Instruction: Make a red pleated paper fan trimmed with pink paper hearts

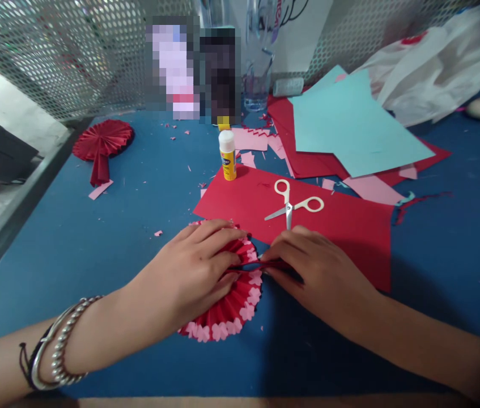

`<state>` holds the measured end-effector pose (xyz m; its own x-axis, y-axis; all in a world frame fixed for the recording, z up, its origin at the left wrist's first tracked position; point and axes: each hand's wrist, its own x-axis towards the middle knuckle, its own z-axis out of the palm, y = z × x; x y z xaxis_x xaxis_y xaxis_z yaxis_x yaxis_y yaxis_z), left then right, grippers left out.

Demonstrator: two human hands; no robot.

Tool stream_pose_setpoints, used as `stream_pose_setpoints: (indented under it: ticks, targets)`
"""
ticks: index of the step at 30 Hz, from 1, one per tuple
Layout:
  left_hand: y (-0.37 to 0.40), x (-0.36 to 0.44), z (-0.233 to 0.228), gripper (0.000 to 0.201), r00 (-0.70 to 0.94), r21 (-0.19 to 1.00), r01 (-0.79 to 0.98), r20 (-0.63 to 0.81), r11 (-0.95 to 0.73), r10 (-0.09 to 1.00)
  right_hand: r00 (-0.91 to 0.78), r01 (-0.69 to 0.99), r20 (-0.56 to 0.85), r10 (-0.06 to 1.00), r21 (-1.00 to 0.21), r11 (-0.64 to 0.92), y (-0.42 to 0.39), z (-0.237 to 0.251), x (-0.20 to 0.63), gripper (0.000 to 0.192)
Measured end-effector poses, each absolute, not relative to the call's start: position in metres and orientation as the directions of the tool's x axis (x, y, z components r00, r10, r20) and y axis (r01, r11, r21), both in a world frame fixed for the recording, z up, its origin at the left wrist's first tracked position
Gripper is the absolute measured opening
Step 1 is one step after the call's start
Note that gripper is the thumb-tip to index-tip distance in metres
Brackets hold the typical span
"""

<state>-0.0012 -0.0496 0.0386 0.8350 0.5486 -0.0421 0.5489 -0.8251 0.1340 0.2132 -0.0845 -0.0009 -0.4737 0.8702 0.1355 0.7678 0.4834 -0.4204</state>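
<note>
A round pleated red paper fan [233,303] with a scalloped pink edge lies on the blue table. My left hand [205,260] covers its upper left part, fingers bent and pressed onto the pleats on both sides of a narrow gap. On the right, my right hand [303,255] pinches a dark red folded paper piece at the fan's rim, where that gap ends. Whether this piece is joined to the fan is hidden by my fingers. Just beyond my right hand, white-handled scissors [289,207] lie spread on a red paper sheet [359,243].
A glue stick [228,156] stands at the red sheet's far edge. Another red paper fan [102,141] lies at the left. Light blue sheets [350,124], pink scraps [250,139] and a plastic bag [439,68] are at the back, near a clear bottle [257,62].
</note>
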Motion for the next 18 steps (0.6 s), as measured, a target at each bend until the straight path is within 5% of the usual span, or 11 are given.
stream_pose_setpoints:
  ticks: [18]
  targets:
    - [-0.049, -0.004, 0.037, 0.025, 0.832, 0.198, 0.546, -0.008, -0.814, 0.555, -0.525, 0.751, 0.053, 0.85, -0.441, 0.491, -0.079, 0.007, 0.233, 0.013]
